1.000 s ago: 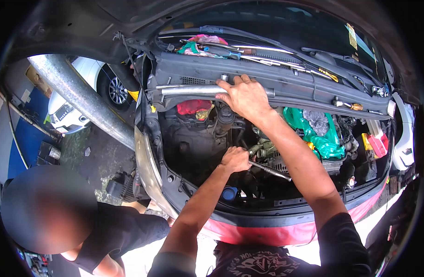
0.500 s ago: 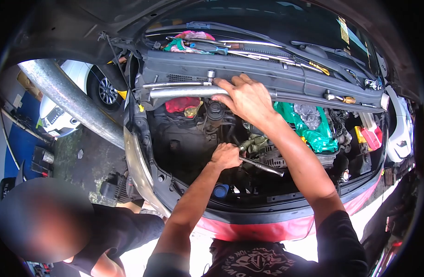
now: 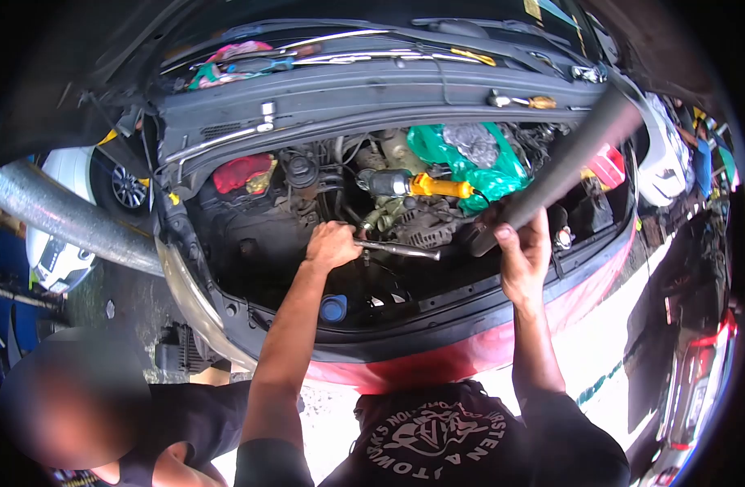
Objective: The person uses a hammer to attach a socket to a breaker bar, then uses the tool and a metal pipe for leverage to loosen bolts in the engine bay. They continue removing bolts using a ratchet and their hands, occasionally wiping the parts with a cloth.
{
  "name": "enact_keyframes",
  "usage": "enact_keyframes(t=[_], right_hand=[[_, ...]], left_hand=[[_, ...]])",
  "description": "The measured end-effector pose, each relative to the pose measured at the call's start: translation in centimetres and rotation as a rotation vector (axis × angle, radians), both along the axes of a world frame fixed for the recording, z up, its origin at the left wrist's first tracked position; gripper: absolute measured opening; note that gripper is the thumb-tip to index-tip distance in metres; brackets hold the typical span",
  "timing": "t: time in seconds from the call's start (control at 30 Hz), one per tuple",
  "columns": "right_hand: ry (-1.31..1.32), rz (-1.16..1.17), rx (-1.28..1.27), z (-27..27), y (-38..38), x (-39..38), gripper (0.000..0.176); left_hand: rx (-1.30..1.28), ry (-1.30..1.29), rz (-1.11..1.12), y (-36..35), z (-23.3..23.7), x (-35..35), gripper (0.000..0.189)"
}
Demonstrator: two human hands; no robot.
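Observation:
My left hand (image 3: 333, 246) is closed around the inner part of a metal wrench handle (image 3: 409, 249) in the front of the engine bay; whatever the tool's head sits on is hidden. A long metal pipe (image 3: 563, 166), smeared by motion, is in my right hand (image 3: 525, 260), gripped near its lower end. The pipe slants up to the right, its lower end close to the free end of the wrench handle, apart from it. Behind the handle lies the alternator (image 3: 429, 227). A tool with a yellow handle (image 3: 441, 187) and a silver head rests on the engine.
A ratchet with a socket (image 3: 267, 118) and a screwdriver (image 3: 528, 101) lie on the cowl. A green plastic bag (image 3: 490, 180) and a red cloth (image 3: 238, 174) sit in the bay. At lower left stands another person (image 3: 198, 418). A thick metal pole (image 3: 72, 215) crosses the left side.
My right hand has lifted the pipe off the cowl and brought it to the right and nearer, now tilted. My left hand stays on the wrench. The view has shifted.

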State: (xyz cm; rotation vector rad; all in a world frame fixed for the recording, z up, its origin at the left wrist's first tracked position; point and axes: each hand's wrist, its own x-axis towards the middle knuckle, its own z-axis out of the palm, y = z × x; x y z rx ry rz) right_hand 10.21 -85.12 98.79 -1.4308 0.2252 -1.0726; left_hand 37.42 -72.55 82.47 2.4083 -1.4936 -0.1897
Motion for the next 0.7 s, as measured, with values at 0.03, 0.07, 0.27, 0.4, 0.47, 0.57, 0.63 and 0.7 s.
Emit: enact_keyframes(t=[0.03, 0.07, 0.27, 0.4, 0.47, 0.57, 0.63, 0.7], right_hand=[[-0.101, -0.006, 0.077, 0.1, 0.6, -1.0, 0.035], [-0.114, -0.025, 0.069, -0.8, 0.2, -2.3, 0.035], [-0.18, -0.186, 0.408, -4.1, 1.0, -7.0, 0.025], [-0.246, -0.201, 0.545, -6.8, 1.2, -7.5, 0.025], [-0.199, -0.224, 0.561, -7.8, 1.5, -7.4, 0.025], [-0.122, -0.239, 0.578, -8.6, 2.3, -6.9, 0.026], [-0.077, -0.23, 0.584, -9.1, 2.7, -6.4, 0.026], [-0.025, -0.212, 0.62, -9.2, 2.8, -6.1, 0.026]], left_hand=[[-0.007, -0.007, 0.001, 0.0, 0.2, -0.1, 0.041], [-0.007, -0.015, -0.002, -0.1, 0.4, -0.2, 0.04], [0.03, 0.0, 0.014, -0.3, 0.6, -0.6, 0.039], [0.043, -0.036, 0.023, -0.4, 0.8, -0.8, 0.038], [0.04, -0.035, 0.027, -0.5, 0.4, -0.8, 0.038], [0.028, -0.04, 0.017, -0.5, 0.1, -0.7, 0.036], [0.011, -0.051, 0.018, -0.4, 0.0, -0.7, 0.036], [0.01, -0.052, 0.013, -0.4, -0.1, -0.7, 0.035]])
